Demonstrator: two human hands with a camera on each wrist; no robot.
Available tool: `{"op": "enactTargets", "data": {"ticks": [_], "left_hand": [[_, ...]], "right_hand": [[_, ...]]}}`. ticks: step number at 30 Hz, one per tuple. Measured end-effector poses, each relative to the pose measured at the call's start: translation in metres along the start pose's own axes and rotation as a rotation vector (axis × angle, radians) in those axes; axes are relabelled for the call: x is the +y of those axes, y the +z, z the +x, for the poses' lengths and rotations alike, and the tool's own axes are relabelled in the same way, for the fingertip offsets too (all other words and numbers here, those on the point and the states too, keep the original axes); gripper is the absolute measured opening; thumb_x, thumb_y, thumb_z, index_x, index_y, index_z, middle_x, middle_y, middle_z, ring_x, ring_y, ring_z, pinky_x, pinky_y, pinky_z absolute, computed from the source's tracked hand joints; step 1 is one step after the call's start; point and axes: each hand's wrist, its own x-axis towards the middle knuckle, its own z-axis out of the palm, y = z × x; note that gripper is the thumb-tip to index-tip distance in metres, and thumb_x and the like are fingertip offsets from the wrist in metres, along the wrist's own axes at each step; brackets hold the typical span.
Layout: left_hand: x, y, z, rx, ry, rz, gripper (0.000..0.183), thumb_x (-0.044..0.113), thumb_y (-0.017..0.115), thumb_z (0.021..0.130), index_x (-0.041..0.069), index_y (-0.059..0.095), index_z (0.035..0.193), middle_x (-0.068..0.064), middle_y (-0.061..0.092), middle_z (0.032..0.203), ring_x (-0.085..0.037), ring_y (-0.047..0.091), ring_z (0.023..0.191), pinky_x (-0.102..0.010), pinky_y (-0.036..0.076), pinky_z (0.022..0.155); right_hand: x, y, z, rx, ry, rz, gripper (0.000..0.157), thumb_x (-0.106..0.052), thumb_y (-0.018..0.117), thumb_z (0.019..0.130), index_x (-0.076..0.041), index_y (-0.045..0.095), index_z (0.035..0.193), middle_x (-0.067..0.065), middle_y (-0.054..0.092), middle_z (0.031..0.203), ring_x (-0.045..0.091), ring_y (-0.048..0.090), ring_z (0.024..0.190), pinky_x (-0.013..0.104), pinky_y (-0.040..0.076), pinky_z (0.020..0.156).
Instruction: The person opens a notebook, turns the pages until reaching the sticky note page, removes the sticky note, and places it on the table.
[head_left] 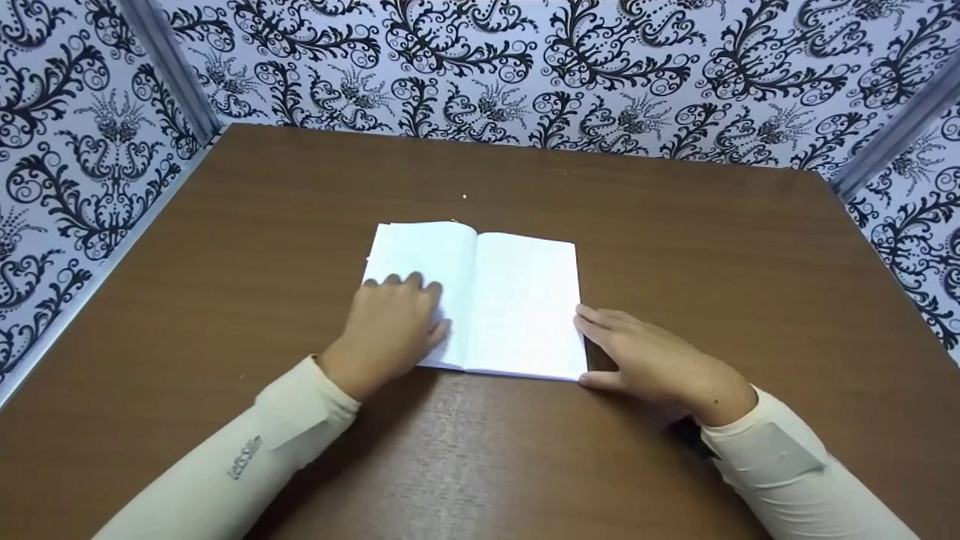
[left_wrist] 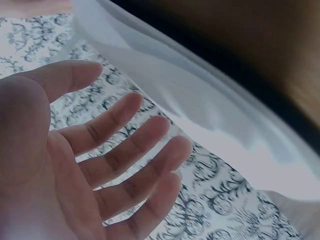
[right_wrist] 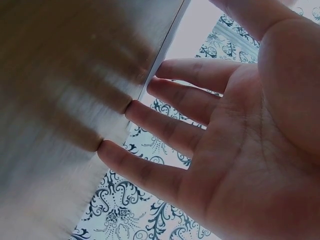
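Note:
An open book with blank white pages (head_left: 525, 307) lies on the brown table. Over its left page is my left hand (head_left: 394, 322), palm down. The left wrist view shows that hand's (left_wrist: 115, 155) fingers loosely bent and spread, with nothing held; white pages (left_wrist: 200, 100) run close by the fingertips. My right hand (head_left: 649, 356) rests at the book's right edge, thumb by the near right corner. In the right wrist view, the right hand's (right_wrist: 215, 125) fingers are nearly straight; two tips touch the table and the others meet the book's edge (right_wrist: 165, 47).
The brown table (head_left: 300, 195) stretches around the book on all sides. Patterned black-and-white wall covering (head_left: 480, 67) stands behind it and at both sides. A tiny white speck (head_left: 464, 196) lies beyond the book.

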Motion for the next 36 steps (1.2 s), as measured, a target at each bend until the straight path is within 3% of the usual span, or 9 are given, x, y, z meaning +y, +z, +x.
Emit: {"op": "enactTargets", "data": {"ticks": [9, 17, 22, 36], "left_hand": [[0.027, -0.007, 0.022, -0.077, 0.053, -0.029, 0.038, 0.044, 0.073, 0.086, 0.007, 0.07, 0.094, -0.012, 0.069, 0.081, -0.031, 0.067, 0.069, -0.047, 0.053, 0.059], [0.048, -0.01, 0.03, -0.285, 0.087, -0.007, 0.064, 0.066, 0.066, 0.083, 0.011, 0.069, 0.115, -0.011, 0.072, 0.103, -0.033, 0.071, 0.085, -0.05, 0.056, 0.073], [0.055, -0.009, 0.03, -0.365, 0.113, 0.003, 0.072, 0.072, 0.065, 0.08, 0.012, 0.067, 0.122, -0.011, 0.07, 0.108, -0.033, 0.07, 0.088, -0.048, 0.056, 0.075], [0.056, -0.004, 0.028, -0.406, 0.142, -0.019, 0.071, 0.067, 0.072, 0.078, 0.011, 0.066, 0.122, -0.011, 0.069, 0.109, -0.031, 0.07, 0.078, -0.046, 0.057, 0.069]], "right_hand": [[0.001, -0.001, -0.001, 0.009, -0.002, -0.01, 0.076, -0.038, 0.068, 0.094, 0.003, 0.039, 0.15, 0.02, 0.036, 0.159, 0.04, 0.037, 0.145, 0.057, 0.034, 0.114], [0.0, -0.001, -0.001, 0.003, 0.011, 0.003, 0.076, -0.04, 0.067, 0.094, 0.001, 0.038, 0.151, 0.019, 0.036, 0.159, 0.039, 0.036, 0.146, 0.056, 0.034, 0.114], [0.0, -0.001, -0.001, 0.009, 0.004, 0.001, 0.075, -0.04, 0.067, 0.094, 0.001, 0.039, 0.151, 0.02, 0.037, 0.159, 0.039, 0.037, 0.146, 0.056, 0.035, 0.114], [0.0, -0.002, -0.002, 0.004, 0.01, -0.004, 0.076, -0.04, 0.066, 0.094, 0.002, 0.039, 0.151, 0.02, 0.037, 0.158, 0.04, 0.037, 0.146, 0.056, 0.034, 0.114]]}}
